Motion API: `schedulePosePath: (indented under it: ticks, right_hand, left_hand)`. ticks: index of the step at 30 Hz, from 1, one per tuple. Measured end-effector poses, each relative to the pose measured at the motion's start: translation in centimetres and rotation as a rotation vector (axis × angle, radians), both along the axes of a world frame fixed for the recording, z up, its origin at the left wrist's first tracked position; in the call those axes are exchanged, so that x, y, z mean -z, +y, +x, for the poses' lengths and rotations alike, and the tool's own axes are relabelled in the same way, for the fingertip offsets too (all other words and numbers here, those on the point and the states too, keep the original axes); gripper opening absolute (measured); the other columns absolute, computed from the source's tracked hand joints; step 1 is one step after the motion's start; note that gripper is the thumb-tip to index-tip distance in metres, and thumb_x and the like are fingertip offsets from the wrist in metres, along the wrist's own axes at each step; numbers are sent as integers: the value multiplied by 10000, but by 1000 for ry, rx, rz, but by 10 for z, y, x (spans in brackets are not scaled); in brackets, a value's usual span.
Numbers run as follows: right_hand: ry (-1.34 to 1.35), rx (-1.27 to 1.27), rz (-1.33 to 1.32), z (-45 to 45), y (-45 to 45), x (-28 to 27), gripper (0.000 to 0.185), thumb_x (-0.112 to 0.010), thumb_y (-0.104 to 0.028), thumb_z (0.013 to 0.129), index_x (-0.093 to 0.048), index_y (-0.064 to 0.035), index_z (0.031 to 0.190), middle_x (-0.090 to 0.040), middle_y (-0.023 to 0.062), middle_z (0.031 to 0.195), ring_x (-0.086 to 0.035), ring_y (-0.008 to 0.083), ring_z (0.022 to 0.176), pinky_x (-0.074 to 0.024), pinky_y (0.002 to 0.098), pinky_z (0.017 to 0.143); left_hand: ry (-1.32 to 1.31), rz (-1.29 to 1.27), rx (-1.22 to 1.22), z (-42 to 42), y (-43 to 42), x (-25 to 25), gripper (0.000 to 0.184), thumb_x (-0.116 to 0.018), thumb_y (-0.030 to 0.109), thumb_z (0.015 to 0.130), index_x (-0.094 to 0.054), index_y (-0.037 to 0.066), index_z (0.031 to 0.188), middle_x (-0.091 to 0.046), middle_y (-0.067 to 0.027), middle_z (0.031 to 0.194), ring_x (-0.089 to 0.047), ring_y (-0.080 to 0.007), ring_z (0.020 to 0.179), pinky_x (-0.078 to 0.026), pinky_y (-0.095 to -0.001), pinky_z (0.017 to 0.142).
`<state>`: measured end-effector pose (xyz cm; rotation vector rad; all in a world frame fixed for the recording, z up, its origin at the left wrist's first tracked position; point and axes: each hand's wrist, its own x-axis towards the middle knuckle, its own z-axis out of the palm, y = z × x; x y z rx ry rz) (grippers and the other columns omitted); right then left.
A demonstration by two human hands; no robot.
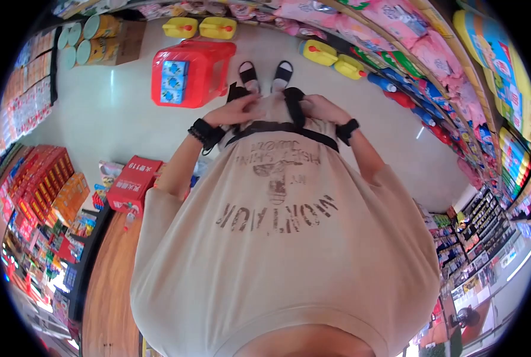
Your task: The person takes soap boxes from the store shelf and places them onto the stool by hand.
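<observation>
My left hand (241,110) is in front of my waist, its fingers stretched toward the middle and slightly blurred. A black wristband (205,134) is round that wrist. Opposite it, my right hand (326,109) has its fingers curled at a black strap (295,108) that hangs from the dark band (271,127) across my waist. The fingertips there are partly hidden against the strap. A black watch or band (347,131) circles my right wrist. My beige printed T-shirt (283,262) fills the lower view.
A red plastic stool (201,52) ahead on the left carries blue packs (173,82). Yellow jugs (218,27) stand on the floor by shelves of pink packages (390,24). At left is a wooden counter (112,279) with a red box (135,183). My sandalled feet (248,74) are on pale floor.
</observation>
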<state>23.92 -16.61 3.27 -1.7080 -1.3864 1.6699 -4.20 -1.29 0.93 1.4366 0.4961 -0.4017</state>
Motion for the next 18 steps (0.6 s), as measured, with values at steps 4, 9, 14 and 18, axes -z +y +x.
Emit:
schedulePosePath:
  ticks: [4,9,14,18]
  right_hand:
    - [-411,140,-75,-4,-5,34,249,-569,-235,927,-514,-36,1067,-619,324,968,-604,455,953,-479,484,809]
    - [-433,242,101,-6,32,75,193,-463,-195,947,-438,-47,1069,-604,337,849,-565,549,839,-437,592,757]
    - [-476,174,63,1,45,79,189,-416,-177,939,-454,-20,1037,-607,342,875,-585,530,864,-448,589,781]
    - [-474,183,3,-4,30,91,201,-455,-201,928,-475,-28,1028,-612,336,884,-589,523,884,-453,583,795]
  left_hand:
    - [113,27,62,29,-2,-41,419,-604,321,956,-510,29,1241,-602,-139,920,-593,-225,873,-458,-344,755]
    - [1,523,-142,20,8,-14,343,-626,305,932,-587,-16,816,-534,-219,687,-581,-340,669,-452,-395,625]
    - [-22,617,-141,26,29,17,316,-620,320,929,-661,10,885,-640,-242,788,-640,-390,756,-508,-438,686]
    - [-88,635,-175,26,22,25,315,-608,338,928,-659,32,876,-652,-228,813,-642,-392,789,-514,-458,706]
